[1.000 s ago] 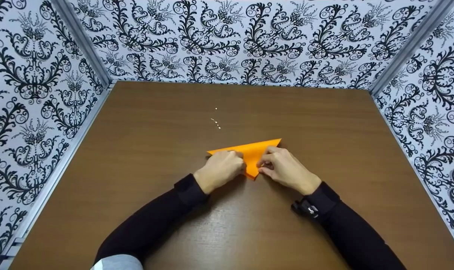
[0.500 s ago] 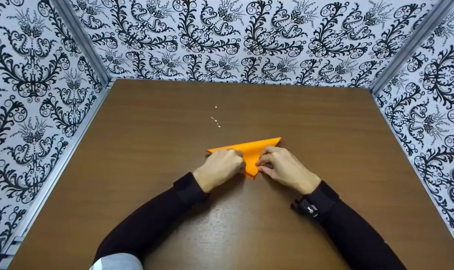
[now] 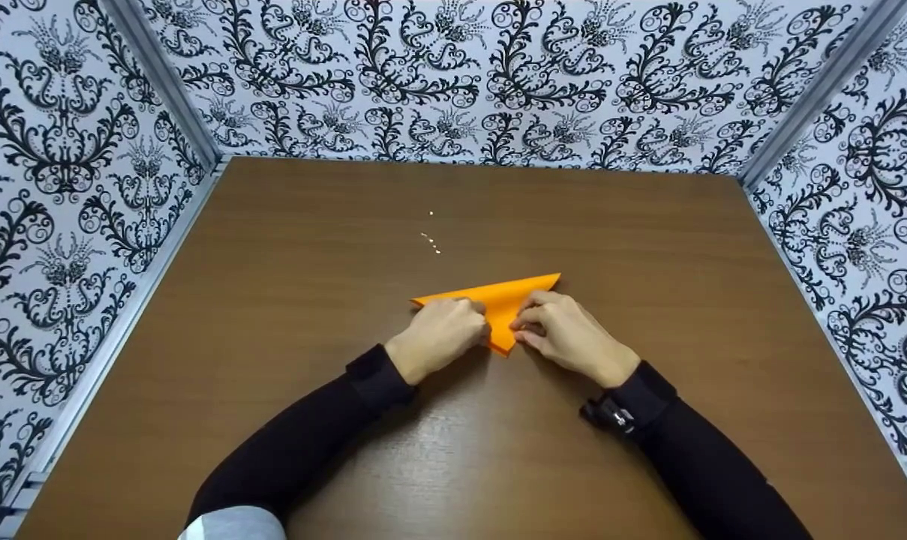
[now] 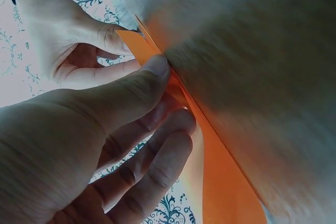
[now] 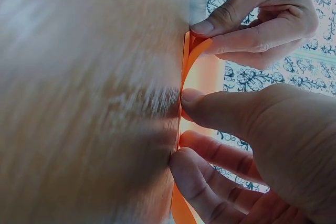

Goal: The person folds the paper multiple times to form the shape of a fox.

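A folded sheet of orange paper (image 3: 507,298) lies on the brown table, its long straight edge towards the back and a blunt point towards me. My left hand (image 3: 444,335) pinches its left side between thumb and fingers; in the left wrist view the thumb presses on the orange paper (image 4: 228,177) near a raised flap. On the other side my right hand (image 3: 577,339) pinches the paper near its front point. The right wrist view shows a curved flap of the paper (image 5: 195,56) standing up between both hands. The fingers hide part of the sheet's folds.
Small bright specks (image 3: 432,241) show on the brown table (image 3: 310,247) beyond the paper. Black-and-white patterned walls (image 3: 453,82) with grey corner posts (image 3: 821,86) enclose the back and sides.
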Tool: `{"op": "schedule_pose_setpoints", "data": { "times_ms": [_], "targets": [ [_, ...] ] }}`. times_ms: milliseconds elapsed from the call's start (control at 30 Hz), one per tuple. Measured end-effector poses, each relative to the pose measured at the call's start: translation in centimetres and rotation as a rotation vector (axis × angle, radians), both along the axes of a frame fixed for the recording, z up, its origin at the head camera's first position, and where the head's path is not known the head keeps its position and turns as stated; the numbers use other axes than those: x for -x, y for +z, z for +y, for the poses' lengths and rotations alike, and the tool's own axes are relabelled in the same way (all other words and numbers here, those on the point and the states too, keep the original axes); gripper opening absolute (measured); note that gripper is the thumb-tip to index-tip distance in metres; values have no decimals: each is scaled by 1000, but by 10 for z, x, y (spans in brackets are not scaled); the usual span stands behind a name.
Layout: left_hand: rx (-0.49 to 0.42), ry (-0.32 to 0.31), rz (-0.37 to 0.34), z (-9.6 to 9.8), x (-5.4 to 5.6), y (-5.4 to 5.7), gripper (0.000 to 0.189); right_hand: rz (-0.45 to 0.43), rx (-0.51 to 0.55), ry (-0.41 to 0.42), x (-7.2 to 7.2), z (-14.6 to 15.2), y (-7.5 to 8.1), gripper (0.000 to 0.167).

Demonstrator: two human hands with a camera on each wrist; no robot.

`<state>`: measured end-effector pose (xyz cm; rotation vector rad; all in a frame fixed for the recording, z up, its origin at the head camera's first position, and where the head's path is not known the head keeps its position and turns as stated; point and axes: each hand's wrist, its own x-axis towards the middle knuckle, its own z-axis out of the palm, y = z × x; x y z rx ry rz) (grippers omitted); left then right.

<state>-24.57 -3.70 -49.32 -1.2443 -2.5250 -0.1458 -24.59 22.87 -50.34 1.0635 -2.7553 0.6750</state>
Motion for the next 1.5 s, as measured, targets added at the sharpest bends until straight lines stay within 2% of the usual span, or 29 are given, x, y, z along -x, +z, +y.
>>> {"op": "schedule_pose_setpoints", "data": {
  "times_ms": [433,633,1000,1500],
  "targets": [
    [27,-37,36,0,1,0,26,15,-12,8,0,-1,2,10],
    [60,-35,47,0,0,1,27,14,7,30,0,-2,2,10],
    [73,-41,9,-2,0,2,22,20,37,61,-1,-2,2,7],
    [18,-54,-71,-3,2,1,15,18,36,64,-1,-3,4,7]
  ]
}}
